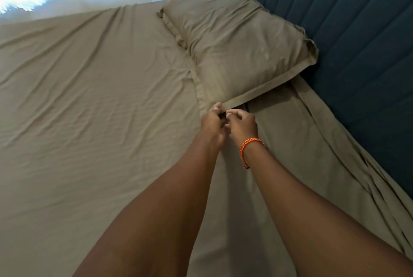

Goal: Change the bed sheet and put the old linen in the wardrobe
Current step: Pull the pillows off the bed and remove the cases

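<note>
Pillow (pixel 237 46) in a tan case lies at the head end of the bed, its far side against the blue headboard (pixel 348 30), on the wrinkled tan sheet (pixel 89 97). Left hand (pixel 212 121) pinches the pillowcase's near corner flap. Right hand (pixel 241 124), with an orange bracelet (pixel 249 148) at the wrist, has curled fingers just beside that corner; whether they grip cloth is unclear.

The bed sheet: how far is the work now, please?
Looks done: a beige sheet lies spread over the mattress, still wrinkled, bunched along the blue headboard. Whether it is the fresh one cannot be told. In hand: the left hand and right hand meet at the near corner flap of the pillow. Left: no old linen or wardrobe in view.
</note>
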A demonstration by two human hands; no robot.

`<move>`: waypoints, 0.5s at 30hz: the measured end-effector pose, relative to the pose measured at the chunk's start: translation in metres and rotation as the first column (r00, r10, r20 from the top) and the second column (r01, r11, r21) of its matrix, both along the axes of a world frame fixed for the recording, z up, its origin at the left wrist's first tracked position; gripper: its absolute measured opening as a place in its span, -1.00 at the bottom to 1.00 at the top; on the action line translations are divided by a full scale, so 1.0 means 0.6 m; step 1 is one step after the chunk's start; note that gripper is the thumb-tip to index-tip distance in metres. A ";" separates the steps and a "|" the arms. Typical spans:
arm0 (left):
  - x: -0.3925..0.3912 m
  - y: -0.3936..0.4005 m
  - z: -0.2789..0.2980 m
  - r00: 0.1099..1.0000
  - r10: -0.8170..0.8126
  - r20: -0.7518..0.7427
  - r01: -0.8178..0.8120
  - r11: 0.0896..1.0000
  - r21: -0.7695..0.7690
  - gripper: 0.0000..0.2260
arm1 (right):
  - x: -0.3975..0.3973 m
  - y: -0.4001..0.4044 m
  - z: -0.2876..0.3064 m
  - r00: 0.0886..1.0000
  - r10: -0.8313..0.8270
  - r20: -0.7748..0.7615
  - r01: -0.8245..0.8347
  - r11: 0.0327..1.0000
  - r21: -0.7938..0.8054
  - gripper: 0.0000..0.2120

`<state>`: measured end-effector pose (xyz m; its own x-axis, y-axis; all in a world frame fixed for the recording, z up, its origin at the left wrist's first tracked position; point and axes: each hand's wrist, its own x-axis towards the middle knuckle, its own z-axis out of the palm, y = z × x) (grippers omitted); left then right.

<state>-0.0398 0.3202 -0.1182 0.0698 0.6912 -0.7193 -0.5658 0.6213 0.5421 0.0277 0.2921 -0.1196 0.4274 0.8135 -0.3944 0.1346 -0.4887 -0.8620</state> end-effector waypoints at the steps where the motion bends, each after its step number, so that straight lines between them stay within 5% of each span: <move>1: 0.004 0.020 -0.010 0.997 0.058 0.059 -0.056 0.998 -0.026 -0.78 | 0.002 0.008 -0.003 1.000 0.000 -0.003 0.000 1.000 -0.006 -0.86; 7: -0.007 0.069 -0.049 0.986 0.163 -0.041 -0.165 0.986 -0.038 -0.80 | 0.004 0.034 -0.028 0.982 -0.124 -0.140 0.126 0.992 0.009 -0.79; 11: -0.035 0.027 -0.044 0.968 0.219 0.123 -0.221 0.975 0.005 -0.79 | 0.001 0.034 -0.037 0.953 -0.229 -0.196 0.235 0.972 0.009 -0.91; 15: -0.054 -0.012 -0.016 0.884 0.340 0.320 -0.334 0.940 -0.074 -0.74 | -0.006 0.046 -0.017 0.902 -0.315 -0.295 0.338 0.941 0.028 -0.71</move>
<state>-0.0720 0.3133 -0.1277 0.0646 0.7031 -0.7081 -0.8846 0.3688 0.2855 0.0242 0.3196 -0.1296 0.5545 0.6797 -0.4801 -0.2757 -0.3942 -0.8767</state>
